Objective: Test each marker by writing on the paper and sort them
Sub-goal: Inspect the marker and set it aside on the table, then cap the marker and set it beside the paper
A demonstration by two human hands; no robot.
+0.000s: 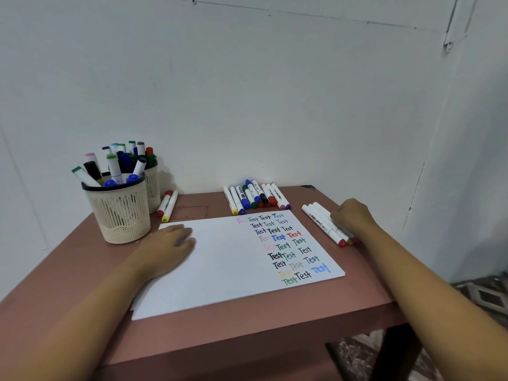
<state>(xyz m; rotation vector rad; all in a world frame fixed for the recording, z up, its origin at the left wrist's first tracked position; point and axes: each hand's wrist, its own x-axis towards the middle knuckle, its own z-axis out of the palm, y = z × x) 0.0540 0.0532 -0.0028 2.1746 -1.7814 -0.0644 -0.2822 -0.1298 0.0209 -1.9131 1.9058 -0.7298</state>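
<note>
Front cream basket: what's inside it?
Capped markers stand inside the front cream basket, green, black, pink and blue caps showing. Its wall mostly hides their lower ends, so the count is unclear.

Brown table (247, 334) against white wall (247, 92) (patterned floor (489, 298) right).

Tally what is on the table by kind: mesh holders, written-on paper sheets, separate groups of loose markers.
Mesh holders: 2
Written-on paper sheets: 1
Groups of loose markers: 3
Total: 6

Probably home: bare white walls (247, 92), small brown table (247, 329), patterned floor (483, 296).
</note>
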